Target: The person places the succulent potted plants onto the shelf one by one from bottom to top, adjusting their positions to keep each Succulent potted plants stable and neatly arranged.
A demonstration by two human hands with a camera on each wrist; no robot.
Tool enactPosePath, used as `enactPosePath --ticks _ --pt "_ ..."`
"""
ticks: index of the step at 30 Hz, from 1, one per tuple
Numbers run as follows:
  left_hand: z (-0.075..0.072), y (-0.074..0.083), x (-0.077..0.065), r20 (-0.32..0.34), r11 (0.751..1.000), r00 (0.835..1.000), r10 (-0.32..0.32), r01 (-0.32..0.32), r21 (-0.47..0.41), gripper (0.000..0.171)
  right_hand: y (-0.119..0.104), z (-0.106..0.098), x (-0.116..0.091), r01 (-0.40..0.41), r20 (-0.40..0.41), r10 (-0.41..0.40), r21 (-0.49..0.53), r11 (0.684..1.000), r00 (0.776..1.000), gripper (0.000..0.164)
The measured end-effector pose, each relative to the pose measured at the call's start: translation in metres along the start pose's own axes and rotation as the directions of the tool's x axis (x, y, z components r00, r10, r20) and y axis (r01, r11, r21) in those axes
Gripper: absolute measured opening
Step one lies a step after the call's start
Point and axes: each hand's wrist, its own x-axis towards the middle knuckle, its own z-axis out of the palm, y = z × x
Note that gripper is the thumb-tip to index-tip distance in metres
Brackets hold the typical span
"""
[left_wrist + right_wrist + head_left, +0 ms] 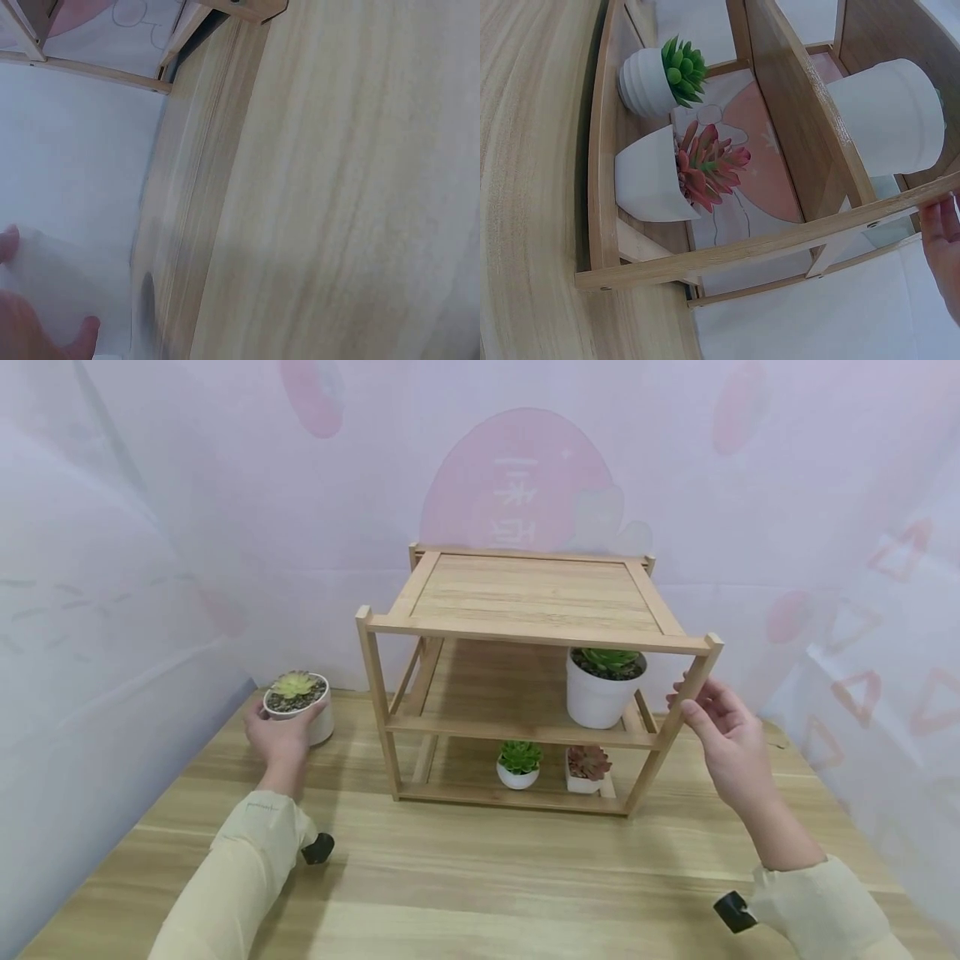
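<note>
At the left, my left hand [281, 739] has its thumb and fingers around a white pot [322, 724] holding a pale yellow-green succulent [294, 683]. Only parts of that hand [37, 330] show at the left wrist view's lower left corner. My right hand [727, 739] holds the right front post of a wooden shelf rack [536, 593], thumb in front and fingers behind. In the right wrist view, its fingers [937, 225] meet the frame at the right edge. A large white pot [596, 697] with a green succulent stands on the middle shelf, close to that post.
On the bottom shelf sit a small round white pot [517, 777] with a green succulent and a squarish white pot [651, 180] with a red succulent. The rack stands on a wood-grain table [480, 885]. Pale printed sheets [300, 527] enclose the back and sides.
</note>
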Motion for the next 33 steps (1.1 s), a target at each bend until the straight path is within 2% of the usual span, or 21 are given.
enactPosePath --ticks 18,24,33 --pt "-0.014 0.004 -0.005 0.056 0.998 0.996 0.062 -0.060 -0.028 0.099 0.001 -0.001 0.000 0.001 0.004 -0.001 0.004 1.000 1.000 0.032" --pt "-0.018 0.007 -0.008 0.081 0.995 0.993 0.089 -0.091 0.029 0.102 0.001 0.000 -0.001 0.000 0.010 0.000 0.007 1.000 1.000 0.033" --pt "-0.024 0.014 -0.008 0.106 0.992 0.992 0.074 -0.084 0.099 0.102 0.000 0.001 0.000 0.000 -0.003 0.000 0.025 1.000 1.000 0.033"
